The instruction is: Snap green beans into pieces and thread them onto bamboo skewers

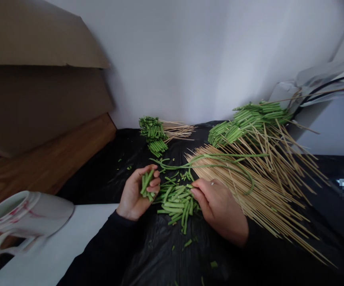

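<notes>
My left hand (131, 195) is closed around a small bunch of cut long bean pieces (146, 182), its fingers curled over them. At the right edge of a loose pile of cut long bean pieces (176, 205), my right hand (225, 212) pinches a bean piece (189, 186) between thumb and forefinger. Behind the pile, a few uncut long beans (210, 155) lie curved across a fan of bamboo skewers (246, 190). Small bean scraps (186, 174) are scattered around.
Skewered bean bundles stand at the back, a small stack (152, 133) on the left and a larger one (249, 121) on the right. A white mug (43, 212) is on a white sheet (58, 246). Black plastic (160, 254) covers the surface. A cardboard box (40, 99) stands left.
</notes>
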Tool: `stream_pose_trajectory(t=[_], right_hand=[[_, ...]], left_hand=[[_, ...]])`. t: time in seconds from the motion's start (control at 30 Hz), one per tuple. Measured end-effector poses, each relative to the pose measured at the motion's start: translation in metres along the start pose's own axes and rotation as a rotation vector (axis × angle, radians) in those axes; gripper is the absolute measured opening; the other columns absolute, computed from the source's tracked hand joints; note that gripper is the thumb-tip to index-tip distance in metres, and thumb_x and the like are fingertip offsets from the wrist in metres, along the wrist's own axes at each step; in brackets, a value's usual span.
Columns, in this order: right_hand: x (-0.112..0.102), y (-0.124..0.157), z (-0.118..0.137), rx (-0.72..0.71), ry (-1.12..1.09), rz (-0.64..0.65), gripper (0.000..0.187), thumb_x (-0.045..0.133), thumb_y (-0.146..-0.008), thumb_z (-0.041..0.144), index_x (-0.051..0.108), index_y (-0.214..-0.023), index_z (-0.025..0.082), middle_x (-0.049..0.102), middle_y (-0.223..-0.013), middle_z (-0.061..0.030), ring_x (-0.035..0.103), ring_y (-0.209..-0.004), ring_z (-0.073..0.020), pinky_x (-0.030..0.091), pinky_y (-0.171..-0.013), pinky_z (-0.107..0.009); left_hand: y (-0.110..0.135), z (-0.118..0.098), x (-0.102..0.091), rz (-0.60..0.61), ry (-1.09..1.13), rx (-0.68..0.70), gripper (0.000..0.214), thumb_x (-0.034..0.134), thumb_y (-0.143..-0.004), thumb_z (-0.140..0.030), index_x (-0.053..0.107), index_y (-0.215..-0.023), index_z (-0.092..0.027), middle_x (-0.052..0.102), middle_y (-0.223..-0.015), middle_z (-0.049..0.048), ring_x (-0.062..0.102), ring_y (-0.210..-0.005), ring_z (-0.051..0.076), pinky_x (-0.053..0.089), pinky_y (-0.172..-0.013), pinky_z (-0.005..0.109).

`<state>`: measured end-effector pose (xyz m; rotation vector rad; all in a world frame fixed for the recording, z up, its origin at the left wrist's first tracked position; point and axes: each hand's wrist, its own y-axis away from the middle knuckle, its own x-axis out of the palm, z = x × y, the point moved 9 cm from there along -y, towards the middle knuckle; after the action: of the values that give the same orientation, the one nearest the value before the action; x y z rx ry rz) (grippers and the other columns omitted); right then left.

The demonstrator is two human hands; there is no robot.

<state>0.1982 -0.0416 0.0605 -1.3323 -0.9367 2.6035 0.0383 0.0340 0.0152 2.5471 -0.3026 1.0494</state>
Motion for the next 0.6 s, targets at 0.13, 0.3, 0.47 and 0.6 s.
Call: stream_pose_trajectory(t=[0.13, 0.3, 0.47, 0.6], right_hand=[[0.001, 0.0, 0.001, -0.013, -0.017, 0.006, 0.018, 0.04, -0.097, 0.021, 0.056, -0.088, 0.017, 0.062, -0.07, -0.0009, 0.051, -0.065, -0.0174, 0.033, -0.065, -0.03], [0.005, 0.001, 0.005, -0.048, -0.002, 0.021, 0.022, 0.038, -0.098, 0.022, 0.058, -0.089, 0.017, 0.063, -0.074, -0.0023, 0.051, -0.067, -0.0179, 0.033, -0.067, -0.031], [0.007, 0.002, 0.009, -0.069, 0.002, 0.035, 0.022, 0.038, -0.098, 0.021, 0.059, -0.09, 0.017, 0.063, -0.076, -0.003, 0.05, -0.068, -0.0183, 0.034, -0.067, -0.032], [0.006, 0.003, 0.01, -0.072, -0.056, 0.045, 0.019, 0.04, -0.097, 0.021, 0.059, -0.096, 0.018, 0.064, -0.084, -0.0036, 0.053, -0.078, -0.0194, 0.035, -0.072, -0.032]], left_hand=[[0.007, 0.015, 0.014, 0.111, -0.326, 0.026, 0.009, 0.067, -0.078, -0.019, 0.062, -0.081, -0.012, 0.04, -0.055, -0.0068, 0.028, -0.042, 0.001, 0.022, -0.039, 0.013], [0.013, 0.03, 0.016, 0.118, -0.774, 0.05, 0.029, 0.076, -0.073, -0.031, 0.068, -0.091, -0.01, 0.039, -0.048, -0.0083, 0.028, -0.041, 0.002, 0.017, -0.04, 0.016], [0.012, 0.032, 0.015, 0.094, -0.834, 0.067, 0.027, 0.076, -0.072, -0.035, 0.065, -0.076, -0.011, 0.039, -0.047, -0.0079, 0.029, -0.041, 0.003, 0.019, -0.04, 0.017], [0.013, 0.034, 0.018, 0.11, -0.81, 0.068, 0.024, 0.075, -0.073, -0.033, 0.065, -0.075, -0.012, 0.039, -0.047, -0.0079, 0.03, -0.041, 0.003, 0.019, -0.039, 0.017]])
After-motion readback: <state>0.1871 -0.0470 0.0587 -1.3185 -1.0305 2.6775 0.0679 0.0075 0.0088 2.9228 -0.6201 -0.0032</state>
